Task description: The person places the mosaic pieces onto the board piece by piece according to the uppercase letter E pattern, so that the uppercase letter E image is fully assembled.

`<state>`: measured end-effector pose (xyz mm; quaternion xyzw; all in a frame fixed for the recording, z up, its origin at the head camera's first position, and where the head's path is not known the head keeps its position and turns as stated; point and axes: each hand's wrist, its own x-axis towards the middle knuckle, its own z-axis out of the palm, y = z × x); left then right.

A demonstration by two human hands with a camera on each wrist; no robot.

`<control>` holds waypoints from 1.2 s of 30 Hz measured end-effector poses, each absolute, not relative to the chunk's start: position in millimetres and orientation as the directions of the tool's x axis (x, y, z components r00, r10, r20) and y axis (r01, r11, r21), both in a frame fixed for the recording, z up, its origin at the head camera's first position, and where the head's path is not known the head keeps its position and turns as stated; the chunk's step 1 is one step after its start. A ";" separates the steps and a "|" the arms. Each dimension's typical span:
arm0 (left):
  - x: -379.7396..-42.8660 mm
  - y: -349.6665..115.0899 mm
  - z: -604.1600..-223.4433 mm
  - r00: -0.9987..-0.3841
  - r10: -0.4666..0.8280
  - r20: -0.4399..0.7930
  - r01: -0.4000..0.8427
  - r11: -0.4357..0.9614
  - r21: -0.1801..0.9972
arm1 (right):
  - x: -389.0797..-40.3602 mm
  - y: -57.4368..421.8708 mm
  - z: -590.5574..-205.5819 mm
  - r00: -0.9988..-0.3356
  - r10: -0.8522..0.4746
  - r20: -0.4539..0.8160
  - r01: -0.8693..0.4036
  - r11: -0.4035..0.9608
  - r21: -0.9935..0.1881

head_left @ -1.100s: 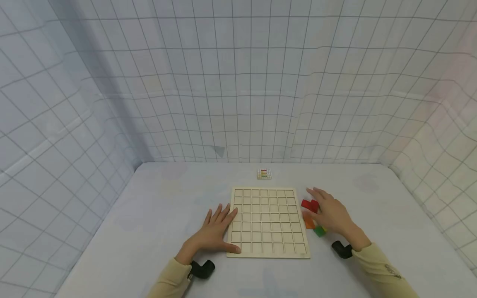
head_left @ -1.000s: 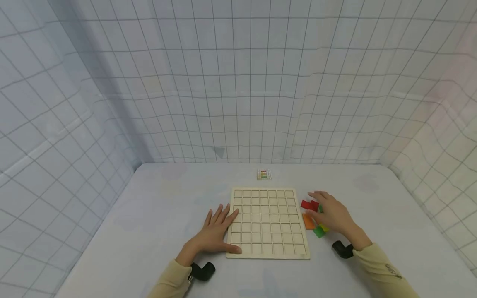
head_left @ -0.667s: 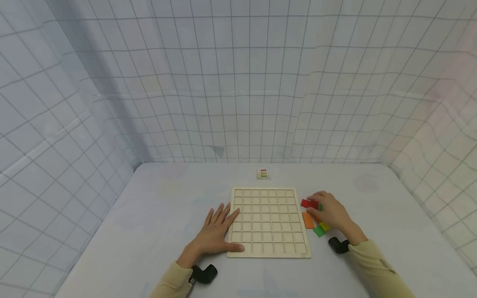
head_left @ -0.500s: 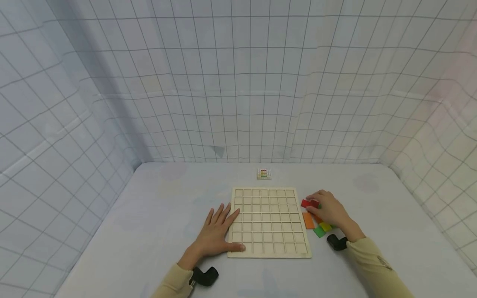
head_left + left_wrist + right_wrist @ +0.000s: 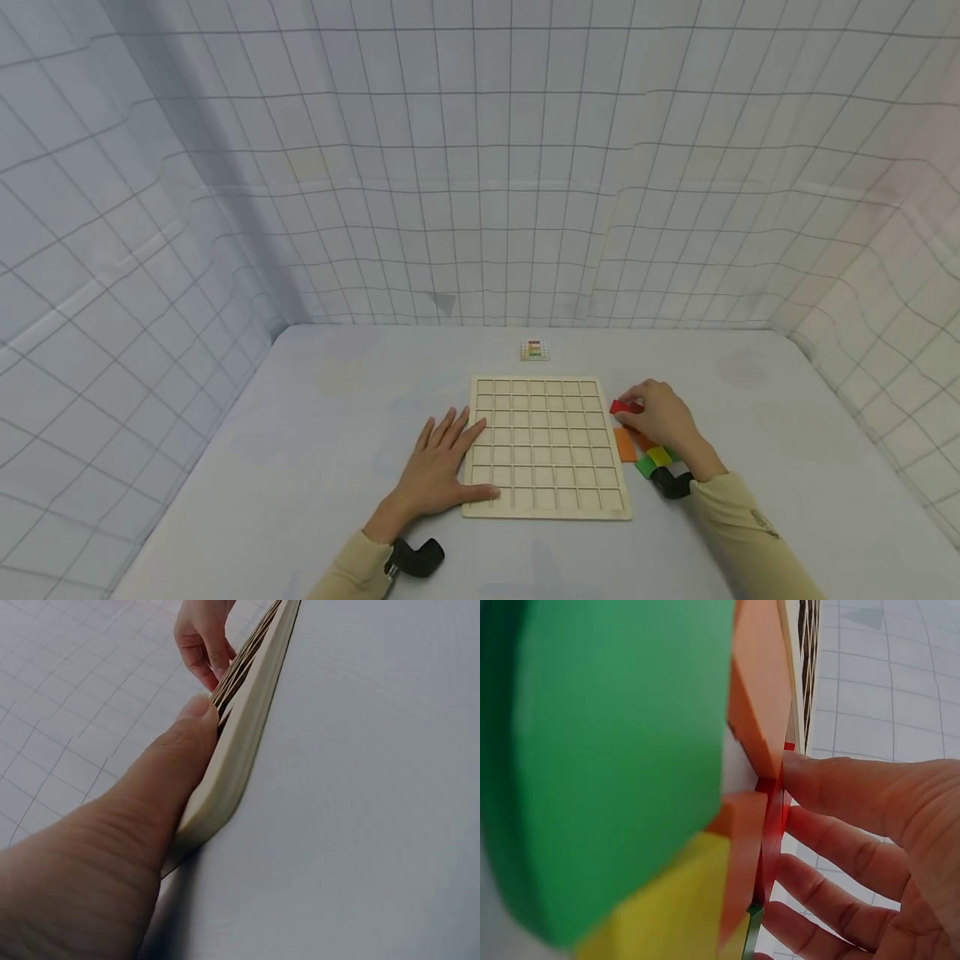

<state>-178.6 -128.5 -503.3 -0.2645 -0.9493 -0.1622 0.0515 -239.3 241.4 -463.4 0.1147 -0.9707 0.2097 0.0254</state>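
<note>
A pale wooden grid board (image 5: pixel 545 447) lies on the white table. My left hand (image 5: pixel 435 475) rests along its left edge with fingers spread, the thumb (image 5: pixel 169 754) lying over the front corner. To the right of the board, my right hand (image 5: pixel 663 414) pinches a red block (image 5: pixel 619 407) between thumb and forefinger, as the right wrist view also shows. Around that hand lie an orange block (image 5: pixel 626 445), a yellow block (image 5: pixel 659 456) and a green block (image 5: pixel 646 467). Another green block (image 5: pixel 622 750) looms large in the right wrist view. My right palm hides part of the pile.
Behind the board lies a small card (image 5: pixel 535 349) printed with a coloured grid pattern. White gridded cloth walls (image 5: pixel 480 167) enclose the table at the back and sides. A black curved piece (image 5: pixel 670 483) sits at my right wrist, close to the blocks.
The right hand's fingers have drawn together onto the red block, and its wrist has shifted slightly left. My left hand stays on the board, which sits slightly farther right in the head view.
</note>
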 end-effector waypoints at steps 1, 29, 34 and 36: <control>-178.7 -128.5 -503.1 -0.857 0.484 0.180 0.516 0.811 0.277 | -239.4 241.2 -463.2 -0.972 -0.211 0.099 -0.233 0.884 -0.405; -180.4 -131.9 -503.8 -0.845 0.475 0.246 0.532 0.797 0.287 | -232.1 204.6 -460.6 -0.947 -0.162 0.277 -0.309 0.689 -0.656; -182.0 -130.3 -505.2 -0.847 0.480 0.230 0.530 0.795 0.295 | -234.6 181.9 -460.8 -0.919 -0.225 0.323 -0.391 0.623 -0.677; -182.1 -129.9 -505.3 -0.852 0.480 0.210 0.523 0.799 0.296 | -236.7 173.0 -460.4 -0.918 -0.247 0.311 -0.396 0.606 -0.690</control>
